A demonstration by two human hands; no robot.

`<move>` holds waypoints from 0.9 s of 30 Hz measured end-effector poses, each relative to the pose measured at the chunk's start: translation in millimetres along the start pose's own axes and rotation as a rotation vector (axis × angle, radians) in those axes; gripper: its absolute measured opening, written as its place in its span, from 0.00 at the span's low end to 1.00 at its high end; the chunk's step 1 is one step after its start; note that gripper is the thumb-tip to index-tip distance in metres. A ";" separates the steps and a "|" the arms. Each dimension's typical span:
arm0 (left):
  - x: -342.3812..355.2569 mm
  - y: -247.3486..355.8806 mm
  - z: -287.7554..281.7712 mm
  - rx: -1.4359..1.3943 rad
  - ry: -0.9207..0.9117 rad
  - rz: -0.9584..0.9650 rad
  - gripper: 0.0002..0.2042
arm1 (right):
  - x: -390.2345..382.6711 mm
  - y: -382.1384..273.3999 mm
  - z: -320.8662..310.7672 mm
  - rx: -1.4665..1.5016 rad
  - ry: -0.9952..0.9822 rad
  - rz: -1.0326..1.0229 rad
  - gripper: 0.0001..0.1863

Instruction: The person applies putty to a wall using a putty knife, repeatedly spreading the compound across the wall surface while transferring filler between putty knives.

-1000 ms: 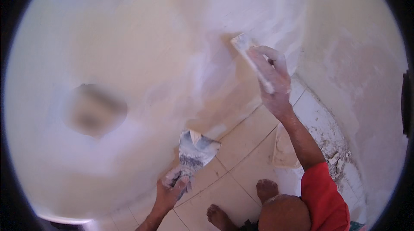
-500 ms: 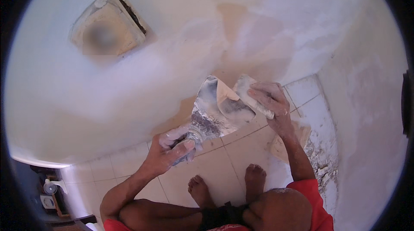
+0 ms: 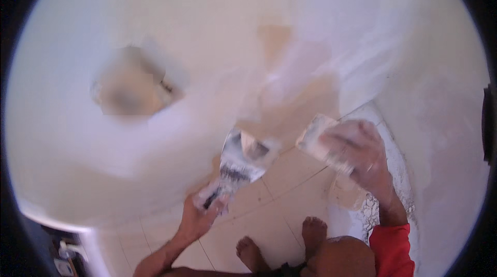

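Observation:
My left hand (image 3: pixel 204 210) grips a wide putty knife (image 3: pixel 240 163) by its handle; a pale lump of paste lies on the blade, which is streaked with white. To the right, my right hand (image 3: pixel 357 150), blurred by motion, is closed on a pale, flat rectangular tool (image 3: pixel 313 135) smeared with paste. The two tools are apart. Behind them rises a cream wall (image 3: pixel 217 28) with tan, pinkish and white patches around its lower right part. I cannot tell whether the rectangular tool touches it.
A blurred square fitting or recess (image 3: pixel 129 85) sits in the wall at left. Below are floor tiles (image 3: pixel 279 199), my bare feet (image 3: pixel 313 230), and white rubble (image 3: pixel 370 215) along the side wall (image 3: pixel 435 147) at right. Dark furniture with small white objects (image 3: pixel 67 256) shows at lower left.
My right hand came down from the wall to the knife blade, then moved away to the right with its tool. The left hand keeps hold of the knife. The view has shifted.

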State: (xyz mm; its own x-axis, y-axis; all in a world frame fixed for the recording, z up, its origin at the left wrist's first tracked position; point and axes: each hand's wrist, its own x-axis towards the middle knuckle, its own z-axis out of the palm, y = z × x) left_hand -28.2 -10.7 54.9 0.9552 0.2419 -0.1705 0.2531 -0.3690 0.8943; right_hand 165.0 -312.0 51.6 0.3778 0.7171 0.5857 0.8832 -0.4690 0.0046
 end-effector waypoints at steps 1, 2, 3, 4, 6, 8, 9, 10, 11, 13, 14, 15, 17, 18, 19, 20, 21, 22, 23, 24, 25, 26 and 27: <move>-4.7 -5.7 0.0 0.018 -0.013 0.025 0.17 | 1.5 10.9 -0.6 0.230 0.105 0.123 0.23; -8.2 -12.0 1.3 -0.021 -0.019 -0.014 0.17 | 3.8 20.5 -4.0 0.459 0.211 0.238 0.25; -10.6 -16.5 -0.8 -0.053 -0.017 -0.066 0.17 | 10.2 23.9 -0.4 0.456 0.234 0.250 0.25; -10.7 -18.5 -2.7 -0.032 -0.021 -0.058 0.17 | 21.5 24.7 6.4 0.489 0.411 0.384 0.28; 0.9 -10.4 -1.9 -0.118 -0.047 -0.032 0.16 | 48.2 34.4 0.9 0.316 0.644 0.468 0.32; 4.5 -0.7 -11.5 -0.114 -0.022 -0.045 0.15 | 82.8 46.4 16.1 0.147 0.740 0.338 0.34; 5.4 0.8 -9.5 -0.136 0.000 -0.056 0.15 | 90.3 53.2 23.1 0.115 0.766 0.276 0.34; 6.2 1.7 -9.0 -0.135 -0.012 -0.052 0.15 | 99.0 59.5 30.6 0.104 0.766 0.282 0.34; 7.0 2.0 -10.2 -0.124 -0.043 -0.077 0.18 | 108.8 65.2 42.3 0.001 0.786 0.275 0.35; 3.6 6.0 -12.6 -0.106 -0.069 -0.113 0.21 | 114.7 66.9 63.8 -0.091 0.802 0.276 0.35; 2.2 6.2 -14.6 -0.083 -0.063 -0.127 0.20 | 112.2 61.3 74.7 -0.120 0.785 0.287 0.35; 3.5 6.6 -15.4 -0.061 -0.055 -0.138 0.20 | 109.4 57.0 83.7 -0.150 0.770 0.296 0.35; 2.0 15.4 -15.7 -0.036 -0.051 -0.144 0.18 | 88.6 47.3 88.7 -0.062 0.772 0.282 0.36; 1.6 18.3 -15.3 -0.018 -0.050 -0.153 0.17 | 82.5 45.6 87.7 0.025 0.766 0.265 0.36; 2.8 17.4 -14.5 -0.013 -0.052 -0.151 0.17 | 79.3 49.2 83.5 0.023 0.770 0.269 0.36; 2.2 16.7 -15.6 -0.022 -0.053 -0.150 0.16 | 82.4 48.1 61.0 0.035 0.774 0.400 0.34; 1.6 17.2 -16.1 -0.032 -0.056 -0.149 0.14 | 85.7 49.3 47.3 0.045 0.774 0.532 0.32; 1.5 19.4 -16.3 -0.027 -0.063 -0.154 0.14 | 95.1 57.2 44.5 0.043 0.772 0.542 0.32; 2.9 21.1 -14.2 -0.047 -0.064 -0.150 0.14 | 108.7 69.3 39.8 0.034 0.883 0.535 0.33; 3.8 20.5 -12.5 -0.065 -0.055 -0.149 0.13 | 119.9 73.0 40.4 0.033 0.995 0.523 0.35; 4.8 18.5 -11.2 -0.065 -0.057 -0.151 0.13 | 127.2 64.8 39.9 0.033 0.993 0.525 0.35; 4.6 15.5 -11.6 -0.061 -0.028 -0.125 0.14 | 136.6 51.2 39.9 0.016 0.920 0.486 0.35; 4.6 12.0 -10.4 -0.059 -0.008 -0.096 0.15 | 136.3 40.8 40.4 -0.011 0.845 0.448 0.35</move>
State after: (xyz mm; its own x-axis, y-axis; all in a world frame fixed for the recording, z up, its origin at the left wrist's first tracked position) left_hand -22.3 -4.7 69.1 0.9282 0.2664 -0.2597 0.3343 -0.2908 0.8965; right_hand 263.7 -212.5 98.9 0.3503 -0.1376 0.9265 0.7013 -0.6172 -0.3568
